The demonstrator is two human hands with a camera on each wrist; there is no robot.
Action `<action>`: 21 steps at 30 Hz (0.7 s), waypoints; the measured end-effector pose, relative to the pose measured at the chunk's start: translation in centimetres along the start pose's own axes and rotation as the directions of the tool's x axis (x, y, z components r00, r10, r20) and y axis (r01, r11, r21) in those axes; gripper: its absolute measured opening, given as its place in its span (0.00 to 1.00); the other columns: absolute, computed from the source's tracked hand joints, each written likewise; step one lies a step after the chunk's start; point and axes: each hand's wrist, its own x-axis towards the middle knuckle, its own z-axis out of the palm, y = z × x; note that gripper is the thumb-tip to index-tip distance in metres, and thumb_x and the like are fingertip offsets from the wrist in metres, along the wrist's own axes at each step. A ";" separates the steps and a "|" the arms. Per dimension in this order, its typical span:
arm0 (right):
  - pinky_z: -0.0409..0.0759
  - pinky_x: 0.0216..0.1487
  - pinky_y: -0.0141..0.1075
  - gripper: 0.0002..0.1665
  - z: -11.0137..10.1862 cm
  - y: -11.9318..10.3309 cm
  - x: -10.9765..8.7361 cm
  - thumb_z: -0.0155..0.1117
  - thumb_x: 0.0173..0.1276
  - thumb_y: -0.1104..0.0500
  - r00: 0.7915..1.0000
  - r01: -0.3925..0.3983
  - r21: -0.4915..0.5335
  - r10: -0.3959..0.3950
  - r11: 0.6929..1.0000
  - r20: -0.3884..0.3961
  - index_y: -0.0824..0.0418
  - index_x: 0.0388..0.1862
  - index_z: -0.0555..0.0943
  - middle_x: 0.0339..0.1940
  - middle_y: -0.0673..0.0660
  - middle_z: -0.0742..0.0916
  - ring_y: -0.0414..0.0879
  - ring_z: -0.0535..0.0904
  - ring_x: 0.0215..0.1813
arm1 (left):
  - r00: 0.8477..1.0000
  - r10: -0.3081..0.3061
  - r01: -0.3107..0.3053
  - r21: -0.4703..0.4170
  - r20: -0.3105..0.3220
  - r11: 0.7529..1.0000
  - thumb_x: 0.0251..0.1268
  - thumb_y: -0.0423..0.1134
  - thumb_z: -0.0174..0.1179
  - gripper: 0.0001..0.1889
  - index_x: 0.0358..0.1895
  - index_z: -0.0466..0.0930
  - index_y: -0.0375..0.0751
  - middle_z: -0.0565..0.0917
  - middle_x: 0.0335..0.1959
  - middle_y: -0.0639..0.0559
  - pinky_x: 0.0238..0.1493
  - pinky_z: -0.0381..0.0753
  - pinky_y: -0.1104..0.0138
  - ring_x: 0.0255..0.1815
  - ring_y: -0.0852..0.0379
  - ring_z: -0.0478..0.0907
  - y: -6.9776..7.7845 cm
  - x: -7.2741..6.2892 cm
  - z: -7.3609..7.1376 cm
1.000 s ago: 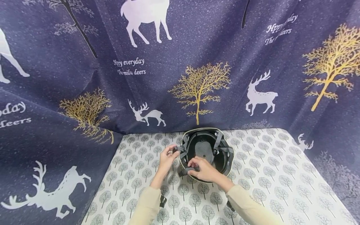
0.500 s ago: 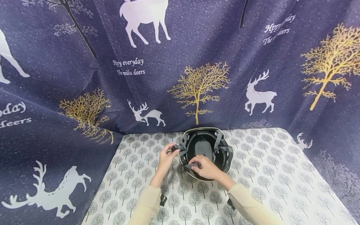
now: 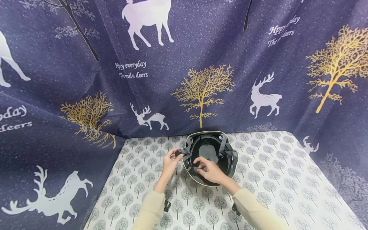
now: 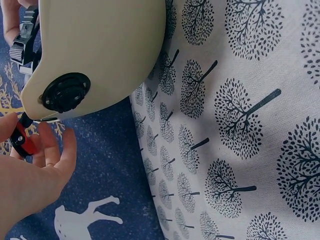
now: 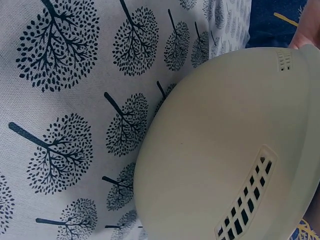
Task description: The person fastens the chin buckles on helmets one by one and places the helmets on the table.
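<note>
A cream helmet (image 3: pixel 208 153) lies upside down on the table, its black lining and grey straps facing up. At its left rim my left hand (image 3: pixel 170 163) pinches a black buckle (image 3: pixel 179 152); the left wrist view shows red on that buckle (image 4: pixel 23 143). My right hand (image 3: pixel 211 172) is over the near part of the helmet's opening, thumb and fingers bent and apart. A grey strap (image 3: pixel 195 170) lies close to its fingertips. In the left wrist view a black ribbed clip (image 4: pixel 24 47) hangs by the rim. The right wrist view shows mostly the vented shell (image 5: pixel 215 125).
A white cloth (image 3: pixel 138 191) printed with grey trees covers the table. Behind and to the left hangs a dark blue curtain (image 3: pixel 172 54) with deer and trees, close to the helmet's far side. A round black knob (image 4: pixel 66 93) sits on the shell's side.
My right hand has drawn slightly right and its fingers have spread from the grey strap, which now lies inside the rim. My left hand stays at the buckle.
</note>
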 end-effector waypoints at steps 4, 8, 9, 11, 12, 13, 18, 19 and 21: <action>0.75 0.36 0.29 0.32 -0.1 -0.1 0.1 0.60 0.63 0.69 0.999 0.016 0.021 -0.017 1.000 0.040 0.55 0.67 0.72 0.27 0.49 0.87 0.31 0.76 0.28 | 1.000 0.006 -0.006 0.001 0.013 1.000 0.62 0.26 0.61 0.20 0.57 0.74 0.23 0.76 0.53 0.28 0.36 0.79 0.78 0.34 0.62 0.77 1.2 -0.7 0.0; 0.73 0.30 0.27 0.36 -0.1 0.0 0.3 0.56 0.64 0.70 0.997 0.008 0.027 -0.010 1.000 0.083 0.53 0.71 0.70 0.28 0.51 0.85 0.31 0.69 0.23 | 1.000 0.001 -0.001 0.007 0.012 1.000 0.62 0.26 0.61 0.19 0.57 0.75 0.24 0.76 0.54 0.28 0.38 0.79 0.77 0.35 0.62 0.77 1.4 -0.8 0.0; 0.72 0.29 0.27 0.35 -0.1 0.0 0.3 0.55 0.64 0.71 0.996 0.007 0.029 -0.010 1.000 0.089 0.53 0.71 0.70 0.29 0.52 0.85 0.30 0.67 0.23 | 1.000 -0.002 0.002 0.009 0.012 1.000 0.62 0.26 0.61 0.19 0.57 0.75 0.25 0.76 0.54 0.29 0.37 0.79 0.77 0.35 0.62 0.77 1.5 -0.8 0.0; 0.71 0.27 0.26 0.34 0.0 0.1 0.4 0.55 0.65 0.70 0.995 0.004 0.036 -0.008 0.999 0.097 0.53 0.70 0.72 0.31 0.54 0.86 0.30 0.65 0.21 | 1.000 -0.005 0.005 0.016 0.012 1.000 0.62 0.27 0.61 0.19 0.57 0.75 0.25 0.76 0.54 0.29 0.36 0.78 0.77 0.35 0.62 0.76 1.4 -0.8 0.0; 0.72 0.28 0.26 0.32 0.1 0.1 0.4 0.54 0.66 0.70 0.995 0.008 0.040 -0.011 0.999 0.098 0.54 0.69 0.73 0.35 0.56 0.87 0.30 0.66 0.22 | 1.000 -0.007 0.006 0.020 0.012 1.000 0.62 0.27 0.61 0.20 0.57 0.75 0.25 0.76 0.54 0.28 0.36 0.77 0.77 0.35 0.62 0.76 1.3 -0.7 0.0; 0.73 0.29 0.26 0.31 0.1 0.1 0.4 0.55 0.67 0.70 0.995 0.009 0.042 -0.013 0.999 0.096 0.55 0.69 0.73 0.39 0.57 0.88 0.30 0.67 0.23 | 1.000 -0.008 0.007 0.022 0.012 1.000 0.62 0.27 0.61 0.20 0.57 0.75 0.25 0.76 0.54 0.28 0.35 0.77 0.77 0.34 0.62 0.75 1.2 -0.7 0.0; 0.77 0.39 0.28 0.24 0.2 0.0 0.4 0.56 0.70 0.65 0.996 -0.013 0.011 0.012 1.000 0.086 0.57 0.65 0.76 0.48 0.59 0.88 0.30 0.74 0.32 | 1.000 -0.010 0.010 0.022 0.000 1.000 0.62 0.27 0.62 0.20 0.57 0.75 0.25 0.76 0.53 0.28 0.33 0.75 0.76 0.33 0.63 0.75 -0.2 0.0 0.0; 0.77 0.39 0.28 0.24 0.2 0.0 0.4 0.57 0.70 0.64 0.996 -0.024 0.002 0.024 1.000 0.087 0.57 0.65 0.76 0.45 0.58 0.88 0.31 0.75 0.32 | 1.000 -0.007 0.007 0.026 -0.004 1.000 0.62 0.28 0.63 0.20 0.57 0.75 0.25 0.76 0.53 0.28 0.33 0.75 0.75 0.33 0.64 0.75 -0.5 0.1 0.0; 0.76 0.38 0.28 0.23 0.1 -0.1 0.4 0.56 0.71 0.65 0.995 -0.038 -0.004 0.039 0.999 0.096 0.57 0.65 0.76 0.39 0.56 0.88 0.31 0.74 0.31 | 1.000 -0.005 0.005 0.031 -0.012 1.000 0.62 0.29 0.63 0.21 0.58 0.76 0.27 0.76 0.53 0.30 0.32 0.75 0.75 0.33 0.65 0.75 -1.3 0.5 0.0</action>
